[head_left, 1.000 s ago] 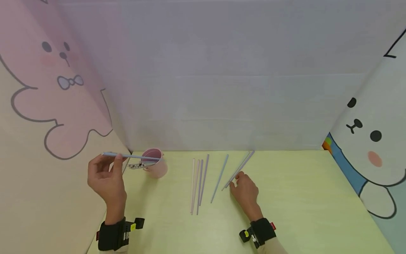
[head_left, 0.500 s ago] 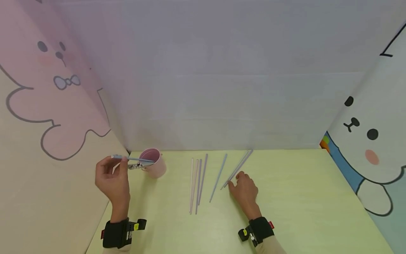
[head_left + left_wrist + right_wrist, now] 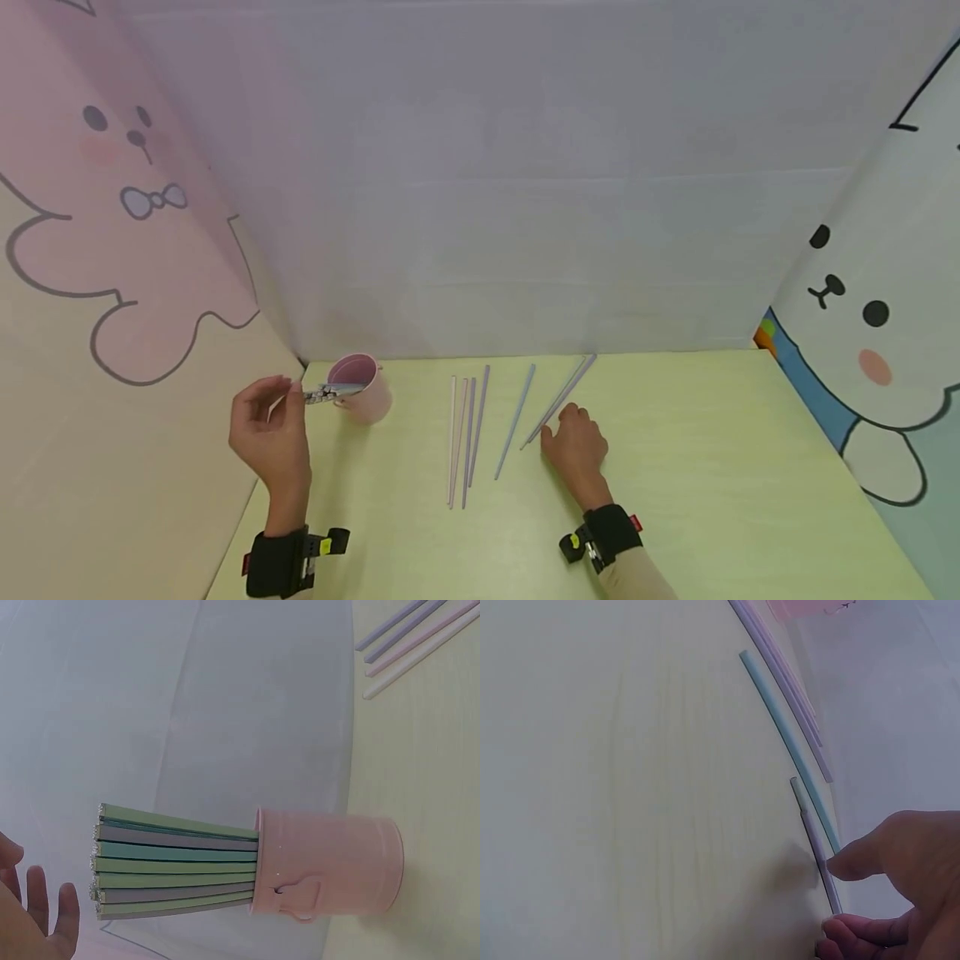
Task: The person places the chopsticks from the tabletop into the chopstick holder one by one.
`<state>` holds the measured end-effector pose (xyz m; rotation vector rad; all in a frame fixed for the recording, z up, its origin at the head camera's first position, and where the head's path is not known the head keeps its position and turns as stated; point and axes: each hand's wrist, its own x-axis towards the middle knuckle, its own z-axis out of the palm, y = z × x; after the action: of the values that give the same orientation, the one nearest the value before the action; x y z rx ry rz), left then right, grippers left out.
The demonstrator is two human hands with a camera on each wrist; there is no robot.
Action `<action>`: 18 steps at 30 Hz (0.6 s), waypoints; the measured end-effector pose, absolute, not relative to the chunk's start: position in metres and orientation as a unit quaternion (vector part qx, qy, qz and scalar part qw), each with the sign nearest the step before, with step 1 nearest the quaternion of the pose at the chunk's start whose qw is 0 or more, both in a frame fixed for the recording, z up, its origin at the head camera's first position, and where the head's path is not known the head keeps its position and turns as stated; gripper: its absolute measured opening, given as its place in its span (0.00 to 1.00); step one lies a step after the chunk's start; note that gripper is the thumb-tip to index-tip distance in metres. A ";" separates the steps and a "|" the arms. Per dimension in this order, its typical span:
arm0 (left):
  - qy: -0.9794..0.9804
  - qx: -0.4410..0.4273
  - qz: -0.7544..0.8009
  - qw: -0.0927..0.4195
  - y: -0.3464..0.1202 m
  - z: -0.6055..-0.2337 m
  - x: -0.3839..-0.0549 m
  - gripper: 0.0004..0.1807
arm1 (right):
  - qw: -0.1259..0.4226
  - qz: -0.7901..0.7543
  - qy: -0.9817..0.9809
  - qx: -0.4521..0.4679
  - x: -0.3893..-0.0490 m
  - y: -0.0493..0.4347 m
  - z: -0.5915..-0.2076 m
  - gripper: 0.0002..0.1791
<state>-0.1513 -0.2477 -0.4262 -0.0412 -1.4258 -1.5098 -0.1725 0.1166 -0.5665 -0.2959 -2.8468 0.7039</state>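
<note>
My left hand (image 3: 272,437) is beside a small pink bucket (image 3: 372,404) at the far left of the table. A bunch of slim pastel sticks (image 3: 180,866), green, teal and lavender, juts out of the bucket. In the left wrist view, the fingers (image 3: 66,915) are apart from the stick ends and hold nothing. My right hand (image 3: 576,450) rests at a lavender stick (image 3: 573,387) and a pale stick lying close together. Its thumb touches the lavender stick (image 3: 817,847) in the right wrist view; the fingertips lie near that stick's far end.
A blue stick (image 3: 515,421) lies alone left of the right hand. Further left, several pink and lavender sticks (image 3: 469,442) lie side by side on the pale yellow table (image 3: 420,558). A white backdrop (image 3: 525,250) stands behind, with printed cartoon panels at both sides.
A blue stick held by the left hand over the bucket has gone into the bunch, and the hand has let go. That hand moved slightly right. The right hand has hardly moved.
</note>
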 end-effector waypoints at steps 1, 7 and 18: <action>-0.594 -0.017 -0.623 0.510 -0.247 -0.426 -0.151 0.15 | 0.096 0.236 -0.962 -0.102 -0.173 0.116 -0.566 0.19; -0.589 -0.030 -0.626 0.511 -0.239 -0.421 -0.145 0.14 | 0.093 0.221 -0.965 -0.102 -0.178 0.115 -0.567 0.25; -0.584 -0.050 -0.634 0.505 -0.247 -0.433 -0.147 0.15 | 0.053 0.223 -0.966 -0.119 -0.178 0.116 -0.561 0.24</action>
<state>-0.1470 -0.2473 -0.4329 -0.1219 -1.4091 -1.5302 -0.1778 0.1156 -0.5614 -0.3604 -2.9359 0.6784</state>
